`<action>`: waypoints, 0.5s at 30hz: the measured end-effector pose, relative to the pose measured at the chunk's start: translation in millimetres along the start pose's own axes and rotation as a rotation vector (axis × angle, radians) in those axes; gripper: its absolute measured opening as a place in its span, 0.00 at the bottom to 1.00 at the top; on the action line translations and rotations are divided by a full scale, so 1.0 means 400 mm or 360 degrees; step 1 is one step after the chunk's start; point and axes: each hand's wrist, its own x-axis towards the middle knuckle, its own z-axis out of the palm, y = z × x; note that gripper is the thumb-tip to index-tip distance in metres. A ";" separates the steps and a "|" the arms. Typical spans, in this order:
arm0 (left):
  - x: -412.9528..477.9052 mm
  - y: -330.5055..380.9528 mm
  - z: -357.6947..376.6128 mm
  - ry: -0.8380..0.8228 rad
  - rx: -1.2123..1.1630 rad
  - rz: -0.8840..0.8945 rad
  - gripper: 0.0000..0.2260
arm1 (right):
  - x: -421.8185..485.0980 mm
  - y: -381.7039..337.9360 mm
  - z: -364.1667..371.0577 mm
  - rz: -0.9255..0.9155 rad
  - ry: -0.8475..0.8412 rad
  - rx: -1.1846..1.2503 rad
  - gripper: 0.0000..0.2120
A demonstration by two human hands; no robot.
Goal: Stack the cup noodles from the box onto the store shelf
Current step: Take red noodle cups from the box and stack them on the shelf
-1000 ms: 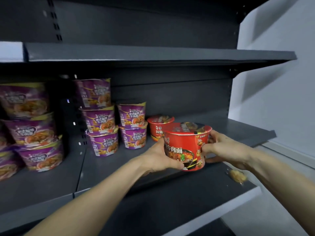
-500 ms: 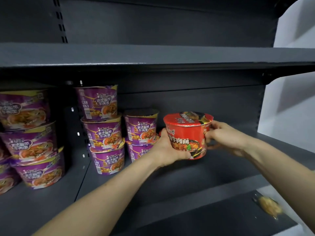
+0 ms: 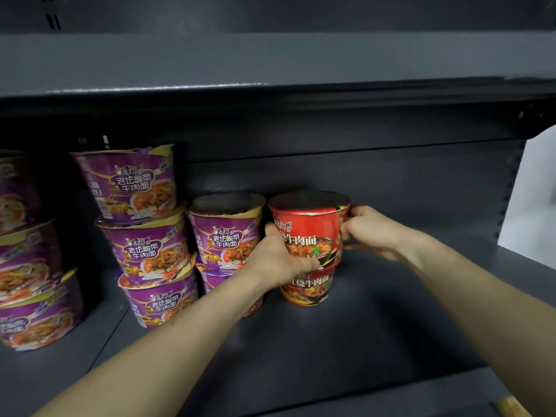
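Note:
A red cup noodle [image 3: 311,227] sits on top of a second red cup noodle [image 3: 310,287] deep on the dark shelf [image 3: 376,326]. My left hand [image 3: 276,260] grips the upper cup's left side and covers part of its label. My right hand [image 3: 370,233] grips its right side near the rim. Whether the upper cup rests fully on the lower one I cannot tell. The box is out of view.
Purple cup noodles [image 3: 227,236] stand in stacks left of the red ones, a taller stack [image 3: 141,236] beside them and more [image 3: 27,266] at the far left. The upper shelf board [image 3: 270,61] hangs low overhead. A white wall [image 3: 529,191] lies at right.
Both hands carried the red cup from the shelf's front inward and onto the other red cup beside the purple stacks. The camera moved closer to the shelf.

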 end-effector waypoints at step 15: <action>0.042 -0.014 0.017 0.0005 0.0022 -0.0192 0.41 | 0.058 0.022 -0.024 -0.0077 -0.0304 -0.0304 0.16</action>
